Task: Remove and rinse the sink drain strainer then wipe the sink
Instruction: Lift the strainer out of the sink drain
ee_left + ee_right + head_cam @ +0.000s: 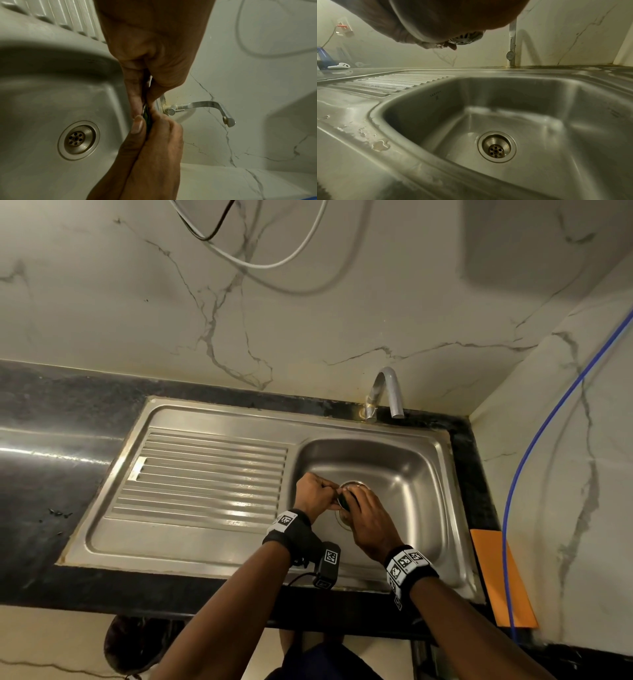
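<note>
Both hands, the left hand point(315, 494) and right hand point(368, 520), pinched the drain strainer point(467, 38) above the sink point(394, 470)'s open drain point(496, 146); a faucet point(385, 392) stood behind, an orange cloth point(503, 580) on the tabletop point(51, 412).

My dark stone countertop point(51, 460) runs along the marble wall, with a stainless steel sink point(212, 419) set into it, its ribbed drainboard point(205, 474) to the left of the basin. An orange cloth point(503, 577) lies flat on the counter just right of the sink. Far down the counter sit a white controller point(339, 66) and a blue object point(323, 56). Small dark specks point(60, 512) dot the stone left of the sink.
</note>
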Demonstrator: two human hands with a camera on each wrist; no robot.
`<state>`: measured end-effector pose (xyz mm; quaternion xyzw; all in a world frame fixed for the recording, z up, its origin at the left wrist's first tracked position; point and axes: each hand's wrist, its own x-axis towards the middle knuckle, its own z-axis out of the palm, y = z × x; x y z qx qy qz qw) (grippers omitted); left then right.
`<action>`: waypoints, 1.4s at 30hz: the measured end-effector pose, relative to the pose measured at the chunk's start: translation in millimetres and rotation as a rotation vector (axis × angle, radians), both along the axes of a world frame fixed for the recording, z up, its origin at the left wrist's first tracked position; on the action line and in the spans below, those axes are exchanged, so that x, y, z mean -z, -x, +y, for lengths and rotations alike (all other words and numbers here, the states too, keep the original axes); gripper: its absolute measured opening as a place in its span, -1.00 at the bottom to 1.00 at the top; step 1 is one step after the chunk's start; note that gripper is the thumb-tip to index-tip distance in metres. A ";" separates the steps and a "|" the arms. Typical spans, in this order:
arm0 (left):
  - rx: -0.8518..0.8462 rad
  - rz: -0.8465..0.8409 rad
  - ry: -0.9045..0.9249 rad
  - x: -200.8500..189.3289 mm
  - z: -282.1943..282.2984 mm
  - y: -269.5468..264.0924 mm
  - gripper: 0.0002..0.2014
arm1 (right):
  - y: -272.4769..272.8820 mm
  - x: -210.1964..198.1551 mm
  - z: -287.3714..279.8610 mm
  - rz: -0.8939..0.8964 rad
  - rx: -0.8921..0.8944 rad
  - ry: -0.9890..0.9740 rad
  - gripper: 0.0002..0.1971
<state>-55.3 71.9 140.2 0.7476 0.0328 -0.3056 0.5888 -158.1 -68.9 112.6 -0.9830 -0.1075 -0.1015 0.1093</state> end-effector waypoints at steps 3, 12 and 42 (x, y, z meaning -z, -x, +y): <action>-0.019 0.008 -0.017 -0.8 2.4 0.7 -0.91 | -1.1 -1.6 0.7 0.029 -0.003 -0.011 -0.60; -0.023 0.017 -0.030 -8.2 17.8 7.3 -0.87 | -6.4 -8.0 8.3 -0.026 -0.059 0.123 -0.63; -0.586 -0.098 -0.189 -21.4 219.4 150.9 -0.72 | -8.3 -48.8 200.9 0.250 -0.778 -0.054 -0.76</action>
